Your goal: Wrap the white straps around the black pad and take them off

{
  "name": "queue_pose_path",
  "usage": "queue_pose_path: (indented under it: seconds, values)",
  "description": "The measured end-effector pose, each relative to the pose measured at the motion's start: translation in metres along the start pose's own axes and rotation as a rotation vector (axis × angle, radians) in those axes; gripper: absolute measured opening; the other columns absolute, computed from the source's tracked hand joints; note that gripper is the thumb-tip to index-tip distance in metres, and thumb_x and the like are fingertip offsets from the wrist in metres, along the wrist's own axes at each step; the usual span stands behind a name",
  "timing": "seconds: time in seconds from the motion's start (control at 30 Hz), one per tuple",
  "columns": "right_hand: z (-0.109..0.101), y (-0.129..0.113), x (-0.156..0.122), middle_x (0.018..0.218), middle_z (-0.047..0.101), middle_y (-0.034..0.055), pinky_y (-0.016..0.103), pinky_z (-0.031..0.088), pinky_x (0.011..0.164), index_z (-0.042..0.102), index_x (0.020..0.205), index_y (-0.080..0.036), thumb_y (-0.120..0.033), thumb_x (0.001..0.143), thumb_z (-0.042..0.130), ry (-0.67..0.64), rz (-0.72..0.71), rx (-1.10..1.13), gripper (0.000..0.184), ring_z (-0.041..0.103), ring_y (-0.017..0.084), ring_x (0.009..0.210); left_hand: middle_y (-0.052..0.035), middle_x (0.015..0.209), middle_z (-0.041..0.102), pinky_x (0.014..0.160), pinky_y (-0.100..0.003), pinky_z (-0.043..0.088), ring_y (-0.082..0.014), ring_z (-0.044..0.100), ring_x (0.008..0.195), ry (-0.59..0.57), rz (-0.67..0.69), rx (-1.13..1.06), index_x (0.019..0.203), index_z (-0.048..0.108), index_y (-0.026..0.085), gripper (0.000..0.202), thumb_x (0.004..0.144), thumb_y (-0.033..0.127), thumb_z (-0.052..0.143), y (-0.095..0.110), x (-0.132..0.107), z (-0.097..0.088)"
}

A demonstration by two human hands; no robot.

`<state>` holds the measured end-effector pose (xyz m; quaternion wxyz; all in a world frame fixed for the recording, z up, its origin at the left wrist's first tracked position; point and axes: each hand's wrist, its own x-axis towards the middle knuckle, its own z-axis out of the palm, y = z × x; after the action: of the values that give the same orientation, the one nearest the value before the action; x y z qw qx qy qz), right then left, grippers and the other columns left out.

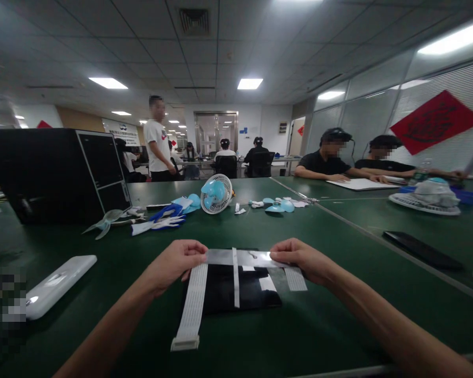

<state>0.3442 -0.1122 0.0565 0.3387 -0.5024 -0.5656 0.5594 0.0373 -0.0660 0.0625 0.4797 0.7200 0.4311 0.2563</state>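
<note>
Nearest in my head view: one long white ribbon end (193,304), left; one black panel (220,294) on the green table (319,325); one narrow white strip (236,294) across it; one short white ribbon end (296,281), right. One cable or two, I cannot tell.

Item: clear strip (220,256), one, over the panel's far edge. Looks light, thin, probably slippery, prone to creasing; best held by its ends. My left hand (181,262) pinches one end, my right hand (305,262) the other.

Beyond: one white caged fan (216,194); one black case (47,178), left.
</note>
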Motion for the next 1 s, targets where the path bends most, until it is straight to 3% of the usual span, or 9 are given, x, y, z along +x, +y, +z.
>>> queue_pose_path:
  seconds: [0.07, 0.17, 0.6, 0.8, 1.0]
  values:
    - [0.003, 0.009, -0.001, 0.071, 0.061, 0.0016, 0.022, 0.038, 0.056, 0.066, 0.078, -0.012, -0.037, 0.073, 0.066, -0.044, 0.039, -0.072, 0.025, 0.051, 0.009, 0.06, 0.0024, 0.068, 0.06, 0.048, -0.02, 0.034, -0.0075, 0.047, 0.051, -0.12, -0.076, 0.037, 0.094, 0.062, 0.014, 0.036, 0.072, 0.042, 0.059, -0.012, -0.001, -0.001]
    - [0.009, 0.019, 0.0, 0.075, 0.062, 0.0012, 0.023, 0.039, 0.062, 0.067, 0.079, -0.013, -0.033, 0.073, 0.066, -0.046, 0.032, -0.197, 0.021, 0.052, 0.01, 0.067, 0.0029, 0.062, 0.058, 0.048, -0.021, 0.037, -0.0094, 0.05, 0.052, -0.183, -0.12, 0.067, 0.089, 0.063, 0.013, 0.036, 0.071, 0.044, 0.06, -0.026, -0.001, 0.0]
    - [0.016, 0.039, 0.012, 0.081, 0.065, 0.0033, 0.026, 0.04, 0.063, 0.066, 0.087, -0.014, -0.036, 0.077, 0.06, 0.032, -0.076, -0.563, 0.025, 0.056, 0.015, 0.071, -0.0005, 0.068, 0.062, 0.049, -0.022, 0.038, -0.0121, 0.055, 0.055, -0.176, -0.194, 0.245, 0.083, 0.064, 0.014, 0.034, 0.072, 0.045, 0.056, -0.037, 0.001, 0.008]
    - [0.022, 0.038, 0.009, 0.089, 0.064, 0.0038, 0.026, 0.042, 0.061, 0.067, 0.091, -0.018, -0.037, 0.078, 0.058, 0.129, -0.08, -0.707, 0.024, 0.056, 0.015, 0.075, -0.0043, 0.082, 0.067, 0.062, -0.027, 0.043, -0.0182, 0.06, 0.073, -0.107, -0.087, 0.354, 0.081, 0.068, 0.017, 0.03, 0.074, 0.042, 0.054, -0.044, 0.0, 0.01]
    - [0.028, 0.034, 0.005, 0.093, 0.062, 0.0043, 0.026, 0.042, 0.065, 0.068, 0.089, -0.018, -0.036, 0.079, 0.057, 0.16, -0.109, -0.848, 0.023, 0.055, 0.016, 0.078, -0.004, 0.09, 0.066, 0.066, -0.028, 0.043, -0.0191, 0.061, 0.08, -0.104, -0.12, 0.488, 0.088, 0.066, 0.018, 0.03, 0.076, 0.042, 0.053, -0.048, 0.002, 0.011]
